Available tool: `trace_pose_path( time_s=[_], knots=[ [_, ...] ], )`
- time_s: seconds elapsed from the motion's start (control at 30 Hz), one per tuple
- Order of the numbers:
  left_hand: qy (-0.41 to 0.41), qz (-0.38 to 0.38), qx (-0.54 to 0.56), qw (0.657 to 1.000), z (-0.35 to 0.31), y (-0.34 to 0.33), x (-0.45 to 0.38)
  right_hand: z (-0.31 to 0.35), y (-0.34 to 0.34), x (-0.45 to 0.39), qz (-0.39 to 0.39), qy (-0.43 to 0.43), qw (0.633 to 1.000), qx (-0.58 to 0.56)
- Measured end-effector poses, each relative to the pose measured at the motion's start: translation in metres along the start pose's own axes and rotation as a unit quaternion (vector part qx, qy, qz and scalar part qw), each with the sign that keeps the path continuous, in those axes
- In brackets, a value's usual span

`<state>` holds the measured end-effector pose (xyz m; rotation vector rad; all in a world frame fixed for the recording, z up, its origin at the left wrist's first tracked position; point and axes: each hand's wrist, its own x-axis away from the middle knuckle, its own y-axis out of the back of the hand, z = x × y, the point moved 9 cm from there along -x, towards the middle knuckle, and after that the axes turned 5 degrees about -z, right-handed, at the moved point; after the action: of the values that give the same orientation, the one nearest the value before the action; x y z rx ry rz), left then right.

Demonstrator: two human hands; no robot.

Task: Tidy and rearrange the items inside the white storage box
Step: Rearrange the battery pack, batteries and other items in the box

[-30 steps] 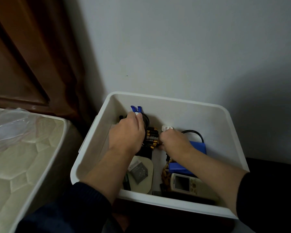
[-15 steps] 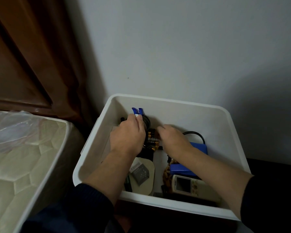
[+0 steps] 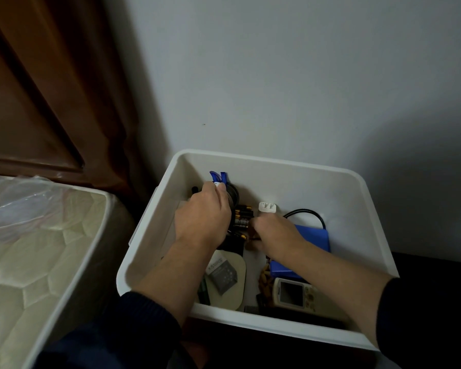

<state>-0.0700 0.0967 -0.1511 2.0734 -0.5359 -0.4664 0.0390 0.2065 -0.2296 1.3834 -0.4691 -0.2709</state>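
Note:
The white storage box stands against the wall with both my hands inside it. My left hand grips a coiled black cable tied with a blue strap at the back left of the box. My right hand lies knuckles up beside a cluster of black-and-gold batteries, its fingers curled down. Whatever they hold is hidden. Just behind that hand lies a white plug.
A blue pack with a black cable loop lies under my right forearm. A white remote, brown beads, a beige oval pad and a small grey box fill the front. A mattress borders the left.
My right hand reached forward over the batteries and has drawn back a little, uncovering the white plug again. My left hand stays on the cable coil.

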Motion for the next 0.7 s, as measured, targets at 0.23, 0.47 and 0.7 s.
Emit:
trace_pose_path(
  time_s=[0.23,0.47,0.7],
  knots=[
    [-0.006,0.001,0.001,1.000,-0.001,-0.001,0.000,-0.003,0.002,-0.002,-0.038,-0.029,0.999,0.003],
    [-0.014,0.016,0.005,1.000,-0.004,-0.003,0.000,-0.015,0.006,-0.005,-0.061,-0.077,0.995,-0.028],
    [-0.048,0.004,0.018,0.999,-0.012,0.003,0.002,-0.021,0.002,-0.006,0.027,-0.068,0.997,0.000]
  ],
)
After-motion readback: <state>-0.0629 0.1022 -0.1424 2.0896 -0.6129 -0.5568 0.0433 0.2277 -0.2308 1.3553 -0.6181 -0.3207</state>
